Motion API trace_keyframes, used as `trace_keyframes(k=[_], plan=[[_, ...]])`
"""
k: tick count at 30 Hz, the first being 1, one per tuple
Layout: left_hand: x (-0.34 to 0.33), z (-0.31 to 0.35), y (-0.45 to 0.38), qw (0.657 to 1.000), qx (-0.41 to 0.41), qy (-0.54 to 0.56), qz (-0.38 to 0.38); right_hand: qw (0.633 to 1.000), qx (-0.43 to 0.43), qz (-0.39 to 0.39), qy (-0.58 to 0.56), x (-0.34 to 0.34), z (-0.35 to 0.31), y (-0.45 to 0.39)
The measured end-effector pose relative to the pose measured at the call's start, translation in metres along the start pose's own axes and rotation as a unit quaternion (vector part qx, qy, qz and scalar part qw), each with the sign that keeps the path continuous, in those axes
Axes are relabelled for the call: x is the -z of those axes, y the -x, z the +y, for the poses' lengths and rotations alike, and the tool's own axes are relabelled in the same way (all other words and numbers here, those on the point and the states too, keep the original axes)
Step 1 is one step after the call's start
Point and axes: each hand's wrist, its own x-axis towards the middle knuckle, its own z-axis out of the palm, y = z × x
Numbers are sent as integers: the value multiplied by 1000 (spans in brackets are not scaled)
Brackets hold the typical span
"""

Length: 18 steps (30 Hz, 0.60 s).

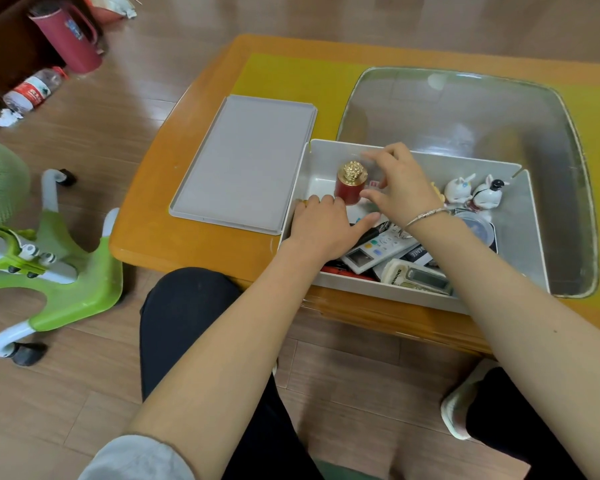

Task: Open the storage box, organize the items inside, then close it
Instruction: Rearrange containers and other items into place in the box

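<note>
A glossy orange wooden table (201,216) fills the upper right of the frame, bearing an open white plastic storage box (520,216) at centre right and its flat grey lid (246,164) just left of it. Inside, the left hand (323,223) rests flat with fingers relaxed on the clutter, while the right hand (399,185) hovers, fingers spread and released, beside an upright red jar with gold cap (350,183).

Wood-plank floor (94,140) — orange wooden table (174,209), green wheeled stool (80,292) beside it.
</note>
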Motion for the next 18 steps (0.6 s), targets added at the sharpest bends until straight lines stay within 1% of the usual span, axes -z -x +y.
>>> trace_keyframes(k=[4, 6, 9, 12, 13, 15, 18], plan=[[1, 0, 2, 996, 15, 82, 18, 998, -22, 22, 60, 7, 13, 10], [2, 1, 4, 990, 22, 130, 46, 994, -31, 19, 106, 11, 16, 13], [6, 2, 4, 979, 17, 170, 113, 981, -21, -25, 190, 14, 17, 17], [14, 1, -4, 969, 15, 184, 164, 969, -20, -70, 236, 13, 14, 21], [17, 0, -8, 970, 12, 178, 168, 965, -23, -82, 247, 12, 13, 21], [19, 2, -15, 975, 8, 164, 153, 958, -25, -98, 268, 9, 9, 21], [20, 5, -24, 981, 28, 150, 122, 954, -38, -97, 280, 3, 4, 23]])
